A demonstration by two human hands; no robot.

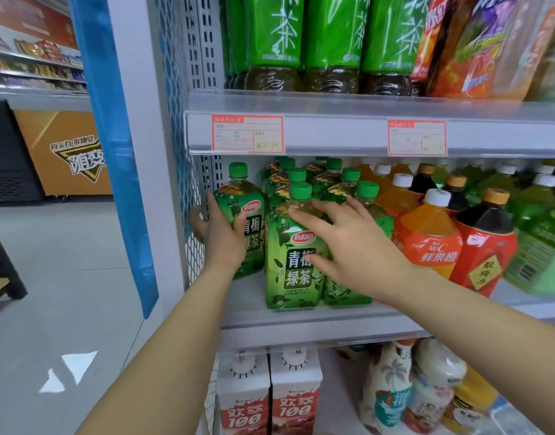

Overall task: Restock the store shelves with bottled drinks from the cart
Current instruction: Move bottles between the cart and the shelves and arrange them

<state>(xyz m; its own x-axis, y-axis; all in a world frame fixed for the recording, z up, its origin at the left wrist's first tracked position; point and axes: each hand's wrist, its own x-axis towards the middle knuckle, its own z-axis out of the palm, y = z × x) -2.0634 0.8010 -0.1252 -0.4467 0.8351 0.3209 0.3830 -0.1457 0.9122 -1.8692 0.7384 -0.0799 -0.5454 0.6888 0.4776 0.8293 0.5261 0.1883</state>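
On the middle shelf [301, 321] stand several green plum-tea bottles with green caps. My left hand [221, 237] grips the leftmost bottle [241, 208] from its left side, near the mesh side panel. My right hand [351, 246] lies with spread fingers against the front bottle [288, 271], thumb over its label and fingertips near its shoulder. A third green bottle [369, 199] stands just behind my right hand. The cart is not in view.
Orange juice bottles [430, 237] and a red-labelled dark drink [483, 255] fill the shelf to the right. Tall green tea bottles [279, 39] stand on the shelf above, white cartons [270, 400] below. A blue-edged post [113, 152] and open floor lie to the left.
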